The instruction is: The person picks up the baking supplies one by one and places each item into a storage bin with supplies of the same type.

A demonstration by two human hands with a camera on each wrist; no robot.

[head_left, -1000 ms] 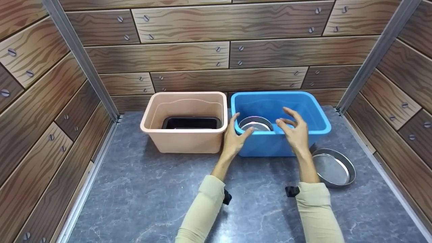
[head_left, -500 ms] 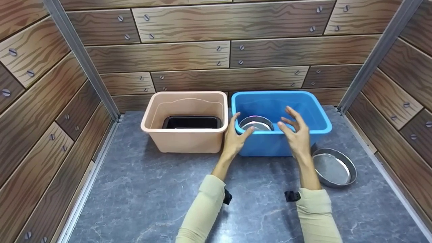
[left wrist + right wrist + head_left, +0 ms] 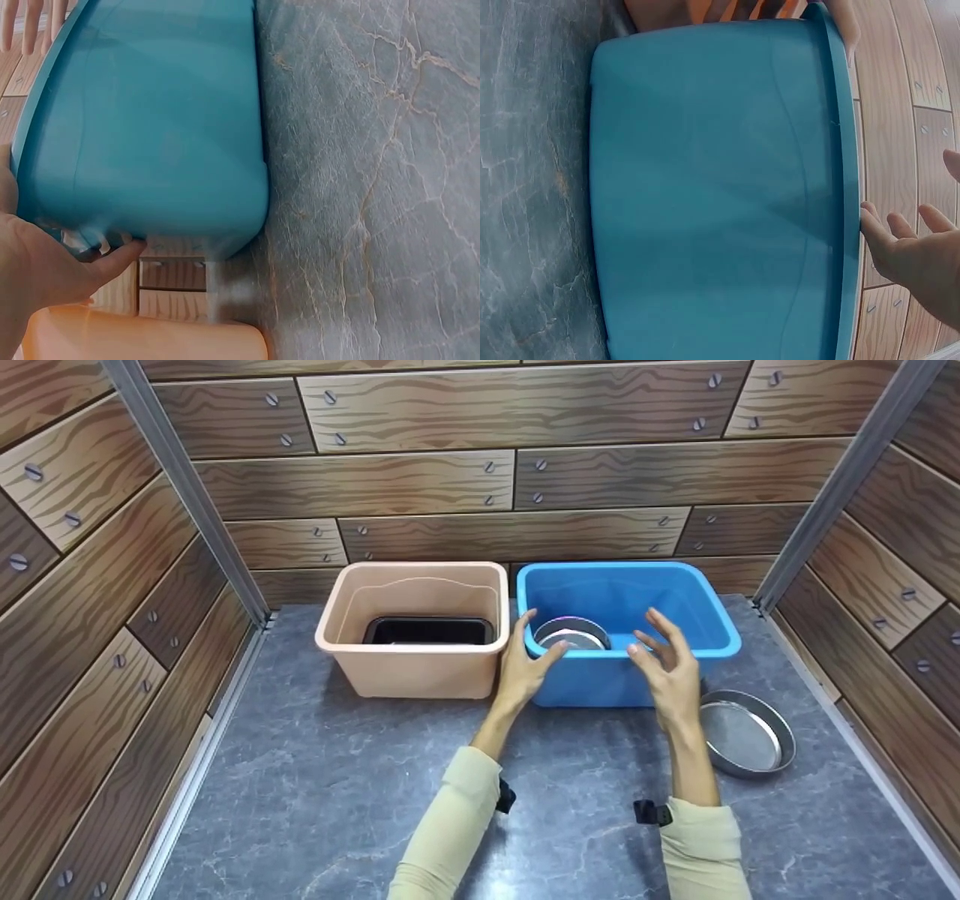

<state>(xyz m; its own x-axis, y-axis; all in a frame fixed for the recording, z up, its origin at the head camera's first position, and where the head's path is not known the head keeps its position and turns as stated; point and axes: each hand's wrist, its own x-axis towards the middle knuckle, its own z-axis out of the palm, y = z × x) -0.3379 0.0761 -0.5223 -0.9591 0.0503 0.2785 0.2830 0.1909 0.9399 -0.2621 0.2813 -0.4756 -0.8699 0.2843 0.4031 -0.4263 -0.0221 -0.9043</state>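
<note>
A blue plastic bin [image 3: 592,681] stands against the back wall in the head view. My left hand [image 3: 519,671] grips its front left corner, with the thumb by the rim and the fingers along the outer side wall. In the left wrist view, those fingers [image 3: 112,262] lie below the bin's end. Over the front rim, toward the right, hovers my right hand [image 3: 671,679], its fingers loosely spread and holding nothing. Inside the bin at the left sits a round metal pan [image 3: 574,640], partly hidden by the rim. A second round metal pan [image 3: 742,737] lies on the grey tabletop beside my right wrist.
Just left of the blue bin stands a peach bin [image 3: 424,675], with a black rectangular tray [image 3: 427,631] inside it. Wood-patterned walls [image 3: 420,484] enclose the grey marbled tabletop [image 3: 322,780] at the back and sides.
My right hand has shifted right and slightly toward me, away from the round pan in the bin. The left hand stays at the bin's corner.
</note>
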